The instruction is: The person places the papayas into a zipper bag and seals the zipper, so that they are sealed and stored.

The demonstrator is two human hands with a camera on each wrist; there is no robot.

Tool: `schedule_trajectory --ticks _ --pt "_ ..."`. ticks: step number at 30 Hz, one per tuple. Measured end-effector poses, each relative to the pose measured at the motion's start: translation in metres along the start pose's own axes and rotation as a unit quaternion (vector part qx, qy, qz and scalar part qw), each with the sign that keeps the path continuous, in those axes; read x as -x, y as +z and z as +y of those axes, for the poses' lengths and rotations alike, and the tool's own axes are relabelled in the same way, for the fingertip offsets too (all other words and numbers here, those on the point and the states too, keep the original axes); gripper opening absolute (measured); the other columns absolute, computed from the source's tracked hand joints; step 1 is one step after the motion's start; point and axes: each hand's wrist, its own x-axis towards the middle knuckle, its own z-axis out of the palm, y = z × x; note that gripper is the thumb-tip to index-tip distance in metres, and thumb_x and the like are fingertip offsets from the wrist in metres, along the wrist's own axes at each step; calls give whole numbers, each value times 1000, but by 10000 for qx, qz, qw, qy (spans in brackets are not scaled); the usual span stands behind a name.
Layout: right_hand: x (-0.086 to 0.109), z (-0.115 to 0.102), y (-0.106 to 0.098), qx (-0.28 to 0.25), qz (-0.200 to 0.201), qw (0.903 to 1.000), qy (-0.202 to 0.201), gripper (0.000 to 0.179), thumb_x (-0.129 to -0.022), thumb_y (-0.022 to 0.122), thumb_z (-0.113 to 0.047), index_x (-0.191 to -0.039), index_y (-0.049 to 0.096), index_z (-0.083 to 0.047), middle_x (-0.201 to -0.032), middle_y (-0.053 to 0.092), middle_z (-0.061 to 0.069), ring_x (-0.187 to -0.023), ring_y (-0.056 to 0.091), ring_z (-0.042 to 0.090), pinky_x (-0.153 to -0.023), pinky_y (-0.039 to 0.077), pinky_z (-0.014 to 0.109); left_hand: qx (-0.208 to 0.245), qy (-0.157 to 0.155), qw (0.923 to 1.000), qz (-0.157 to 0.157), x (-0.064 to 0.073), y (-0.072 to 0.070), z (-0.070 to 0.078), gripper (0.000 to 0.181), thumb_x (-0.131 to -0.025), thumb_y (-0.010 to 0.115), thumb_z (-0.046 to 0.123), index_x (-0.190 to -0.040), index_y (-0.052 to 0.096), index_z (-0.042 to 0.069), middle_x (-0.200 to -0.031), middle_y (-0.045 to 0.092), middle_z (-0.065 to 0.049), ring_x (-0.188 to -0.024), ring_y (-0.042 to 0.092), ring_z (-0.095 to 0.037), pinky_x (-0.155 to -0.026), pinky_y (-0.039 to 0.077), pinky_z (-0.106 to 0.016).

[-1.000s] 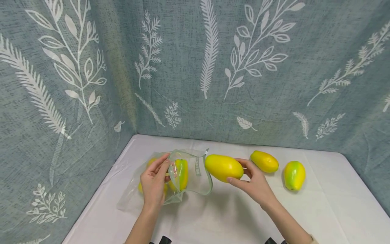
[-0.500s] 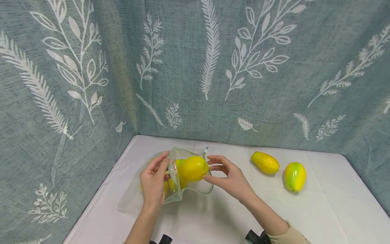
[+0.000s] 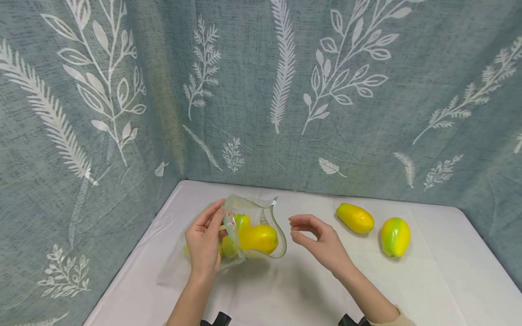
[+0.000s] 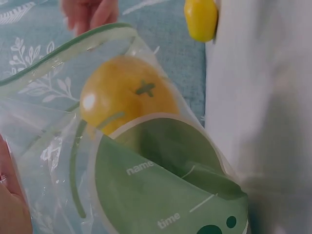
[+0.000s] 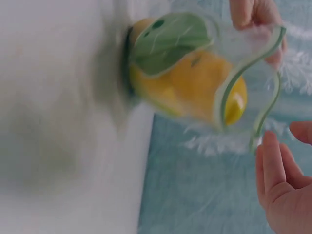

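Note:
A clear zip bag with a green-edged mouth [image 3: 284, 242] leans on the white table, its opening toward the right. My left hand [image 3: 205, 242] pinches the bag's rim between thumb and fingers. Inside lie several yellow-green papayas; the papaya nearest the mouth [image 3: 263, 239] shows most plainly. In the left wrist view that papaya [image 4: 127, 90] sits behind a green printed label [image 4: 141, 190] reading "name" and "time". My right hand [image 3: 320, 242] hovers right of the mouth, apart from the bag, fingers loosely bent with nothing between them.
Two more papayas rest on the table to the right: a yellow papaya [image 3: 355, 218] and a yellow-green papaya [image 3: 395, 237]. A blue-green curtain with white leaf prints [image 3: 253, 90] hangs behind and left of the white table [image 3: 448, 271].
My right hand carried a papaya left into the bag, let it go and drew back to the right. The papaya dropped lower inside. My left hand stayed on the rim.

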Motion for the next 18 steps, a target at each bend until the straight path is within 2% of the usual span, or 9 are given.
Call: schedule_trajectory --ticks 4,11,18 --pt "6 16 -19 126 234 9995 195 29 -92 68 -20 -120 65 -12 -117 65 4 -111 59 19 -91 50 26 72 80 9999 56 -1 0 0 24 -94 62 3 -115 67 -7 -83 72 -5 -69 65 -12 -52 51 -17" --pt "17 46 -55 724 760 9931 521 33 -94 66 -26 -124 63 -11 -124 63 4 -112 56 19 -88 49 23 106 73 9999 113 -1 0 -1 24 -94 63 4 -115 68 -6 -83 72 -4 -68 66 -12 -52 51 -17" --pt "23 65 -76 1154 1052 9844 816 39 -94 66 -28 -128 61 -9 -128 60 12 -109 57 19 -84 50 23 106 71 9999 74 0 0 -4 23 -94 63 3 -114 68 -7 -82 72 -4 -68 65 -11 -51 51 -17"
